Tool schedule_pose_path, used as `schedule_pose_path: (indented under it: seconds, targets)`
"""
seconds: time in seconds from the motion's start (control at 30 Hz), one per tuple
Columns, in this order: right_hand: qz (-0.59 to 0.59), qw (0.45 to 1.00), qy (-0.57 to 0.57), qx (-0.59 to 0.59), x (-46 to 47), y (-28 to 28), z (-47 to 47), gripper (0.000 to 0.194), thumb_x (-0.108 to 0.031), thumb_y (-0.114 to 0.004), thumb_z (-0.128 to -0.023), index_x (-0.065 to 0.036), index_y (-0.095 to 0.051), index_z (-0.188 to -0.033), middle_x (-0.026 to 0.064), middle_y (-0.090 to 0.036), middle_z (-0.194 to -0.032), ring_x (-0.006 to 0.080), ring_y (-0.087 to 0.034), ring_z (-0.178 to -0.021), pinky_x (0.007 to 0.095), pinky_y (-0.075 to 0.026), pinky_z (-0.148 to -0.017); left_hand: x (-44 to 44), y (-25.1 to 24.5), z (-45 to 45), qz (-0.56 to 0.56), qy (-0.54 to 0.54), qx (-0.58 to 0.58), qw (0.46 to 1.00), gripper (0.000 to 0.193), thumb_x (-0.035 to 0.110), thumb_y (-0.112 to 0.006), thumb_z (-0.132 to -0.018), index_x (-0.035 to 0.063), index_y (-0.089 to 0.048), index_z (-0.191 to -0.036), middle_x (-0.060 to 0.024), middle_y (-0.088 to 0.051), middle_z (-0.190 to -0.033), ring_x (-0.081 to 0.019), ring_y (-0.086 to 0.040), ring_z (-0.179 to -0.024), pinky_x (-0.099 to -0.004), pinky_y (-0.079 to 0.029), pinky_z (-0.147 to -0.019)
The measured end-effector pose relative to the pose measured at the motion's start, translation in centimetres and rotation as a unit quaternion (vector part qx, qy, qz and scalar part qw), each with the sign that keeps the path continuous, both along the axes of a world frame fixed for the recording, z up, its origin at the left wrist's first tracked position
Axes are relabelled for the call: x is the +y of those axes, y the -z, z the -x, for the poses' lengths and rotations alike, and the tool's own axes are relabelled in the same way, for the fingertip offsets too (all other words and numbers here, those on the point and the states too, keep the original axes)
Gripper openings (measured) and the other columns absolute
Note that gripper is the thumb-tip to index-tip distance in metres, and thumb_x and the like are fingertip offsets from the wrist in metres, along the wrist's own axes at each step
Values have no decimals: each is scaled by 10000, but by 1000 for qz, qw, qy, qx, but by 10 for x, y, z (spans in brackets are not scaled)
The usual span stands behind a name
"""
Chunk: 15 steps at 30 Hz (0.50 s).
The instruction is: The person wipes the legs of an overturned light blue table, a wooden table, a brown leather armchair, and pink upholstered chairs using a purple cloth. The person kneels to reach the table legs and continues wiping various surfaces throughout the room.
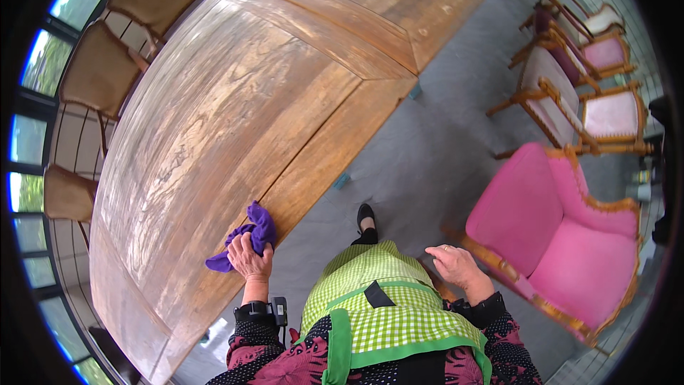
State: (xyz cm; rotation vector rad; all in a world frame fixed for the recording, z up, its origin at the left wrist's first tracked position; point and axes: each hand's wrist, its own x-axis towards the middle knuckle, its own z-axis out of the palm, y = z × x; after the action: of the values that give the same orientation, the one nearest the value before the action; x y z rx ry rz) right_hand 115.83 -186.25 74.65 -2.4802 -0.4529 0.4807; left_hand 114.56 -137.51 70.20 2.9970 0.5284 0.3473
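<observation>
My left hand [250, 258] presses a bunched purple cloth [262, 227] onto the border of a large wooden table [214, 133], close to its near edge. The cloth sticks out on both sides of the fingers. Out to the right, my right hand [454, 266] hangs in the air beside my green checked apron [368, 289], with nothing seen in it; its fingers are loosely bent and partly apart. The tabletop has framed panels, worn grain and a shine on its left part.
A pink upholstered armchair [534, 224] stands close on my right, with several wooden-framed chairs [556, 91] behind it. Brown-backed chairs [99, 69] line the table's far side, before windows. My black shoe [366, 215] is on the grey floor [422, 171].
</observation>
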Motion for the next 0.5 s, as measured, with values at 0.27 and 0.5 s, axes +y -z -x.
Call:
schedule_pose_path:
  seconds: [0.27,0.5]
  targets:
    - [-7,986,-116,-120,33,-33,-169,289,-58,-612,-833,-95,-637,-1119,70,-681,-991,285,-651,-870,404,-514,-750,-5,-11,-6,14,-27,9,1000,504,376,-677,-638,156,-576,-1081,-86,-532,-1079,-322,-497,-1058,-460,-373,-877]
    - [-18,960,-243,-141,83,-32,-278,311,-45,-617,-830,-102,-636,-1135,76,-674,-1011,268,-635,-950,394,-496,-804,-36,-10,-31,31,-187,6,982,516,391,-679,-667,171,-584,-1125,-62,-538,-1103,-293,-499,-1072,-457,-377,-887]
